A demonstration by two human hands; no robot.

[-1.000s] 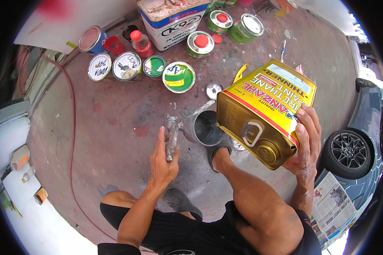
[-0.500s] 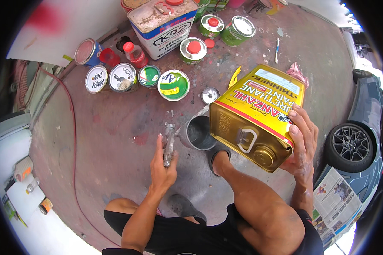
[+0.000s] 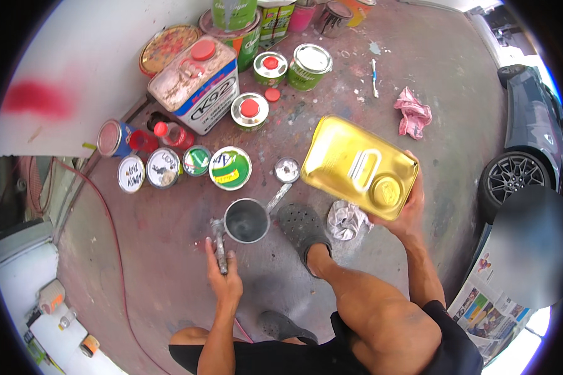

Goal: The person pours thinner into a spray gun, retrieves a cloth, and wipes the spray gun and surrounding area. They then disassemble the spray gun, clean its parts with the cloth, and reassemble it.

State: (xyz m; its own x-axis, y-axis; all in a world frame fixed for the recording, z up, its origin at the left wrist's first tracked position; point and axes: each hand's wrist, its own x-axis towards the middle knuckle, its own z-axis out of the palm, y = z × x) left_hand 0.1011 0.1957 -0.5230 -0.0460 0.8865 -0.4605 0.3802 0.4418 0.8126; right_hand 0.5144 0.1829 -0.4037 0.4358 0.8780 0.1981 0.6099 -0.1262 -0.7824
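Note:
My left hand (image 3: pixel 224 281) grips the paint-smeared handle of a round grey metal cup (image 3: pixel 246 237), whose open mouth faces up. Inside, the cup looks dark grey; whether it holds liquid is hard to tell. On the other side, my right hand (image 3: pixel 408 214) holds a gold rectangular thinner tin (image 3: pixel 334 140) by its near right corner. The tin is roughly upright, its top with a folding handle and round spout turned toward me. Some of my right fingers are hidden behind the tin. A gap separates tin and cup.
Paint cans (image 3: pixel 230 169) stand in a row ahead, with a large thinner tin (image 3: pixel 216 103) and red-capped cans (image 3: pixel 250 119) behind. A small can (image 3: pixel 287 169), a white rag (image 3: pixel 348 220) and a pink cloth (image 3: pixel 413 112) lie nearer. A hose (image 3: pixel 116 244) runs left; a car (image 3: pixel 532 125) stands right.
The thinner tin has swung from a tilt over the cup to nearly upright, away from the cup. The view has shifted, and the white rag now shows beneath the tin.

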